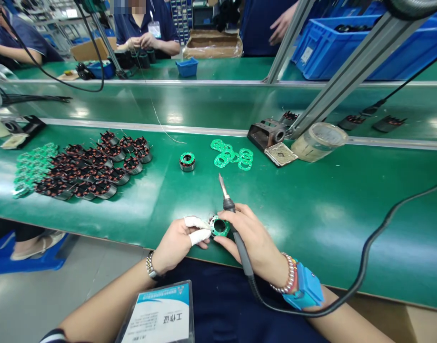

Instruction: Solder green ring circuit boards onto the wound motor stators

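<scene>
A motor stator topped with a green ring-shaped circuit board (219, 234) is at the table's front edge, between my hands. My left hand (173, 244), with white covers on thumb and forefinger, is closed on the stator's left side. A soldering iron (242, 250) lies in my right hand (258, 240), its tip pointing up and away from the stator. The thumb and fingertips of that hand also touch the board and stator from the right. Farther back, another stator with a green board (187, 162) stands upright. Loose green ring boards (223, 158) lie to its right.
Many bare stators (93, 166) and a stack of green boards (34, 166) cover the left side. A soldering iron stand (266, 136), sponge (281, 155) and tape-like roll (320, 142) are back right. The iron's cable (364, 252) crosses the right. Co-workers sit across the bench.
</scene>
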The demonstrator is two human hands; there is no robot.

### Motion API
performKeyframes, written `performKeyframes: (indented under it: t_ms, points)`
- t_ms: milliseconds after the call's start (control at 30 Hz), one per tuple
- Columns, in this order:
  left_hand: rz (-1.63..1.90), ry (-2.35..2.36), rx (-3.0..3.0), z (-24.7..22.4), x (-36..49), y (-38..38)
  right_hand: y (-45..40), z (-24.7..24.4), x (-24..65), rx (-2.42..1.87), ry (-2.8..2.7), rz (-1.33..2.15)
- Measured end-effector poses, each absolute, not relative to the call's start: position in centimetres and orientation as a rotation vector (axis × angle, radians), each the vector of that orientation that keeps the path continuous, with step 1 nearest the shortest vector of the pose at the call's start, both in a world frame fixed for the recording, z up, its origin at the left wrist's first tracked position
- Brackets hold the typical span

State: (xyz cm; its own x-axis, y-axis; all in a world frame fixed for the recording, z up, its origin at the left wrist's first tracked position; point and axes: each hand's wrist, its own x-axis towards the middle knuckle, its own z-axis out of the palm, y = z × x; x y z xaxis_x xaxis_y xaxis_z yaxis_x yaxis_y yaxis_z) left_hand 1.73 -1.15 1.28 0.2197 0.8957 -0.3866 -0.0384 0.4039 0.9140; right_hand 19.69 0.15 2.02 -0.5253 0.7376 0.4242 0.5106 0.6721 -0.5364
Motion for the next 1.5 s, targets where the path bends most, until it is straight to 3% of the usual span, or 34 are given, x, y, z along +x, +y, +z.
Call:
performKeyframes:
  t_ms: [433, 833, 1500]
  points:
    - [0.713, 1.065, 0.804, 1.3, 1.9, 0.0, 2.0, 2.4, 18.3, -0.711, -2.213, 0.576]
    - [0.755, 1.04, 0.749, 1.3, 1.8, -1.0, 0.7, 2.8, 19.5, -0.934, -1.998, 0.574]
    - [0.764, 1.08, 0.806, 1.2, 1.9, -0.9, -1.5, 5.3, 21.6, -0.764, -2.097, 0.692]
